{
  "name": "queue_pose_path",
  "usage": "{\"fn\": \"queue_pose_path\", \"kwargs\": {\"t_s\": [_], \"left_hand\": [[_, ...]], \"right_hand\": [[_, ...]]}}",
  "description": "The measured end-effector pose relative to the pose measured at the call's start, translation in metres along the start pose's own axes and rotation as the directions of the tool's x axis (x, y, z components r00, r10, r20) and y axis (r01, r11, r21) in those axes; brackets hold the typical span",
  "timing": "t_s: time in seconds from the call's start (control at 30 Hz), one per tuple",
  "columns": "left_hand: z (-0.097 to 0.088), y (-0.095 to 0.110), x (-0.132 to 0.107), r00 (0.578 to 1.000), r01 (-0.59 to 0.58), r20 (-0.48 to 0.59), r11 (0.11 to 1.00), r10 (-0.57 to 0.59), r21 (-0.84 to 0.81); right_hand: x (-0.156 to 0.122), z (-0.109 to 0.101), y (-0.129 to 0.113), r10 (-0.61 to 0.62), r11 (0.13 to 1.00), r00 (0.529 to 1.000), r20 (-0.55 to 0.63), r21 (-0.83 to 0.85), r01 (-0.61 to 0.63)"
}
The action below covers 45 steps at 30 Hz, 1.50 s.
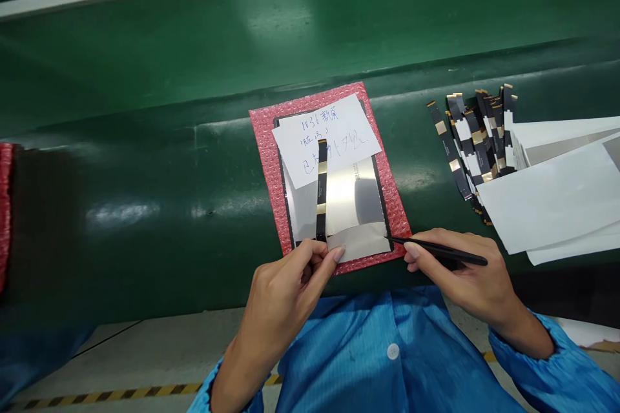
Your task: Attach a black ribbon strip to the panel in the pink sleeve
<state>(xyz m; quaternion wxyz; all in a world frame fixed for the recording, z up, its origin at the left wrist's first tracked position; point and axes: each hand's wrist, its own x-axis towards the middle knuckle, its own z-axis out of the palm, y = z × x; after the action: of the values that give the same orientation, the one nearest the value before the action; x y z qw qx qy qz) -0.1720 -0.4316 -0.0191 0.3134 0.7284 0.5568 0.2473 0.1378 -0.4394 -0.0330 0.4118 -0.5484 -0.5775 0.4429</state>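
Your left hand (pixel 285 287) pinches the near edge of the shiny panel (pixel 351 197) with thumb and finger. That seems to keep the panel from sliding. The panel lies on a pink bubble sheet (pixel 265 142) in the middle of the green surface (pixel 145 142), and the soft sheet likely keeps it from getting scratched.

Your right hand (pixel 465 271) is closed around thin black tweezers (pixel 438 250). Their tip touches the panel's near right corner, maybe to lift a film there.

A black strip with gold patches (pixel 321 190) lies on the panel, running from near to far. A white note with writing (pixel 325 139) covers the panel's far end.

To the right, well apart, sits a pile of more strips (pixel 477 135). White sheets (pixel 552 197) cover part of that pile. Nothing lies between your hands and the panel.
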Motion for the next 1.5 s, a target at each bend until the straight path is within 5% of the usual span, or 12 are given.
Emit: {"fn": "queue_pose_path", "kwargs": {"t_s": [0.3, 0.57, 1.5], "left_hand": [[0.000, 0.003, 0.000, 0.997, -0.080, 0.002, 0.991, 0.080, 0.104], [0.004, 0.000, 0.000, 0.992, -0.127, 0.004, 0.982, 0.127, 0.142], [0.005, 0.001, 0.000, 0.982, -0.181, -0.016, 0.967, 0.187, 0.181]], "right_hand": [[-0.001, 0.001, -0.001, 0.041, 0.999, 0.999, -0.037, -0.028, -0.042], [-0.007, -0.006, 0.011, -0.113, 0.975, 0.993, 0.040, -0.185, 0.119], [0.004, -0.004, 0.000, -0.111, 0.986, 0.994, 0.004, -0.125, 0.111]]}}
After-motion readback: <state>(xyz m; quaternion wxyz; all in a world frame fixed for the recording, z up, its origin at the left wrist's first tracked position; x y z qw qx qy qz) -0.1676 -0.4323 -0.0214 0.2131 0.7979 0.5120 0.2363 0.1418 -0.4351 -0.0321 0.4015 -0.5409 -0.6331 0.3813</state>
